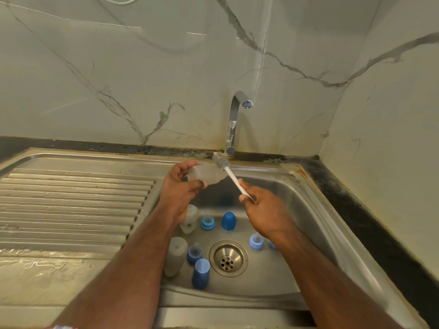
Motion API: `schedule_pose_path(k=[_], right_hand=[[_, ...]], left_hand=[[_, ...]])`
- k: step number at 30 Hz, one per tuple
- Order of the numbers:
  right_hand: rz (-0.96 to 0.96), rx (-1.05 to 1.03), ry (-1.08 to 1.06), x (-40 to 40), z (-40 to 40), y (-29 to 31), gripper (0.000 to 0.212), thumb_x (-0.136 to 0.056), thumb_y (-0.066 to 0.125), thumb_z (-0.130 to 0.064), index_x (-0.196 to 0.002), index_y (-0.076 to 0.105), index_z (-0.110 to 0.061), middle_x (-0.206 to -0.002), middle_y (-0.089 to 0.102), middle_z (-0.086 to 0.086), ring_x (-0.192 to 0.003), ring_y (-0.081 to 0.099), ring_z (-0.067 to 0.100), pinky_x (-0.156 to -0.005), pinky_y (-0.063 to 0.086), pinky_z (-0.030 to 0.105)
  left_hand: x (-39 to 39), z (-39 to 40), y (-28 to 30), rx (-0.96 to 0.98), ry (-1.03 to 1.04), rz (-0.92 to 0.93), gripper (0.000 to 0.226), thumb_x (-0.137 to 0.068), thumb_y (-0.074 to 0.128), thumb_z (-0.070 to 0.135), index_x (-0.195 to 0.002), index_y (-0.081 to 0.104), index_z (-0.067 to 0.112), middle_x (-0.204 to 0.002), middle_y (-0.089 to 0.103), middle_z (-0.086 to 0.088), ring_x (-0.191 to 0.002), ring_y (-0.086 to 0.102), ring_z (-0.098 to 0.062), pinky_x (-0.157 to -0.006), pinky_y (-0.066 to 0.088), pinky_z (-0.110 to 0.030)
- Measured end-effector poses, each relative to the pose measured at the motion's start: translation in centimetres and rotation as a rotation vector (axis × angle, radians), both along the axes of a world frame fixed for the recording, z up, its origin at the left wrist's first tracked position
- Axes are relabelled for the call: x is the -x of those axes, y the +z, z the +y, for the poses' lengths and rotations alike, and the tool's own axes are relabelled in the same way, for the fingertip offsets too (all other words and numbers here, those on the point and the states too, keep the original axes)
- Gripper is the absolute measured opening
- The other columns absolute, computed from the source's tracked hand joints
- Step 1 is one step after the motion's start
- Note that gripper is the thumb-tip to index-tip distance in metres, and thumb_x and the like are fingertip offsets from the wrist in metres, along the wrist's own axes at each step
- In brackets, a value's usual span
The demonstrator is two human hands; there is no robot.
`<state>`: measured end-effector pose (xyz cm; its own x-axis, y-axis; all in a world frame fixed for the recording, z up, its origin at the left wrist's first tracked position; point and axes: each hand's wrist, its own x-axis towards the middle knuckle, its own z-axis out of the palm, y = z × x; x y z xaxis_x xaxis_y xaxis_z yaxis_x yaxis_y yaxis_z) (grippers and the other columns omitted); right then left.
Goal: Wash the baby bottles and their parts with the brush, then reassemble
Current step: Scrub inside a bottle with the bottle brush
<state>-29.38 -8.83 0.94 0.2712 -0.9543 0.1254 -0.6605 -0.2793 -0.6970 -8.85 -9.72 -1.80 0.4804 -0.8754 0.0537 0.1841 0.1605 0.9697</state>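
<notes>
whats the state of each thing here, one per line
left hand: holds a clear bottle on its side above the sink
right hand: grips the brush, bristles at the bottle's mouth
tap: no water seen
bottles in sink: uncapped, lying down
blue caps: off, standing
nipple rings: off, loose
drain: unplugged

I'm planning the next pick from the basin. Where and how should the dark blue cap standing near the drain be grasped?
Judging by its pose, take the dark blue cap around its straight side walls, coming from above. It stands upright on the sink floor beside the drain; its rounded top would likely slip.
</notes>
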Motion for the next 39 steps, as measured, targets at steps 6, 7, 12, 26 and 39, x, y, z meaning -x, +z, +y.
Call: schedule_pose_path(k=[6, 7, 12, 26, 39], right_hand=[[0.004, 0.011, -0.021, -0.2, -0.3, 0.0, 0.046, -0.105, 0.047, -0.033, -0.150, 0.040, -0.041, -0.109, 0.061, -0.009, -0.079, 0.056, 0.005, -0.067, 0.044, 0.017], [0.018, 0.005, -0.044, 0.2, -0.5, 0.0, 0.046, -0.106, 0.046, -0.033, -0.151, 0.040, -0.038, -0.107, 0.061, -0.006, -0.078, 0.055, 0.005, -0.068, 0.044, 0.019], [-0.073, 0.028, -0.018, 0.4, -0.3, 0.0, 0.045, -0.105, 0.047, -0.036, -0.149, 0.041, -0.041, -0.090, 0.052, -0.016, -0.073, 0.049, 0.004, -0.074, 0.046, 0.023], [-0.064, 0.008, 0.097, -0.3, 0.4, 0.1, 0.048, -0.104, 0.050, -0.035, -0.149, 0.038, -0.045, -0.134, 0.060, -0.012, -0.095, 0.051, 0.000, -0.084, 0.040, 0.018], [-0.120, 0.034, 0.118, -0.6, 1.0, 0.1, 0.046, -0.103, 0.052, -0.036, -0.146, 0.043, -0.046, -0.112, 0.064, -0.017, -0.088, 0.054, 0.002, -0.082, 0.052, 0.025]], left_hand=[[0.2, 0.9, 0.7, 0.059, -0.060, 0.125, 0.051, -0.079, 0.072, -0.016, -0.113, 0.066, 0.021, -0.130, 0.064, -0.008, -0.119, 0.064, -0.030, -0.089, 0.060, -0.040], [0.3, 1.1, 0.8, 0.066, -0.091, 0.155, 0.049, -0.081, 0.071, -0.015, -0.113, 0.066, 0.021, -0.130, 0.064, -0.009, -0.119, 0.064, -0.029, -0.089, 0.060, -0.039], [0.0, 1.3, 1.2, 0.066, -0.080, 0.373, 0.043, -0.088, 0.072, 0.000, -0.125, 0.062, 0.018, -0.134, 0.060, -0.013, -0.118, 0.064, -0.033, -0.091, 0.060, -0.040], [0.5, 1.6, 1.1, -0.108, -0.268, 0.249, 0.053, -0.088, 0.072, 0.004, -0.135, 0.055, 0.022, -0.127, 0.065, -0.013, -0.113, 0.067, -0.032, -0.092, 0.059, -0.047], [0.1, 1.4, 1.0, -0.038, -0.179, 0.238, 0.057, -0.088, 0.074, 0.003, -0.137, 0.051, 0.021, -0.128, 0.065, -0.014, -0.112, 0.069, -0.030, -0.076, 0.063, -0.036]])
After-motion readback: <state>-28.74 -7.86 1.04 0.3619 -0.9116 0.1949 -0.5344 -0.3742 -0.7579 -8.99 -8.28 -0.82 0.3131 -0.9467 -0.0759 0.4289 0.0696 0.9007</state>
